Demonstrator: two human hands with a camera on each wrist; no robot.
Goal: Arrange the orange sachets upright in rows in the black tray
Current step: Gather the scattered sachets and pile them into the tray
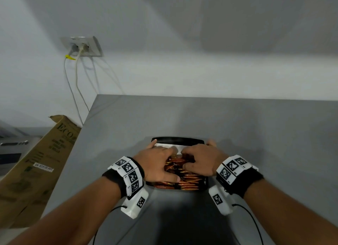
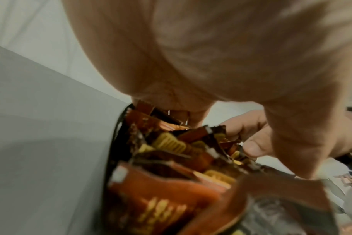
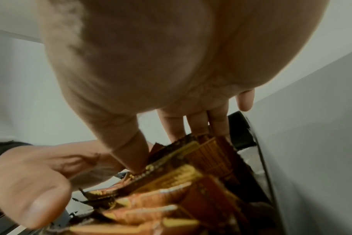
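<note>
The black tray [image 1: 177, 140] lies on the grey table in the head view, packed with orange sachets [image 1: 189, 179] standing on edge in rough rows. My left hand [image 1: 157, 164] spans the tray's left side, fingers dug in at the far end and thumb on the near row. My right hand [image 1: 201, 162] pinches a bunch of sachets [image 3: 207, 159] between its thumb and straight fingers [image 3: 197, 127]. The left wrist view shows tilted, jumbled sachets [image 2: 171, 143] by the tray wall [image 2: 115, 143]. A white sheet [image 1: 164, 145] shows at the tray's far end.
A tall cardboard box [image 1: 42, 162] leans beside the table's left edge [image 1: 86, 124]. A wall socket [image 1: 82, 47] with cables hangs behind it. Bare grey tabletop [image 1: 256, 131] surrounds the tray up to the white wall.
</note>
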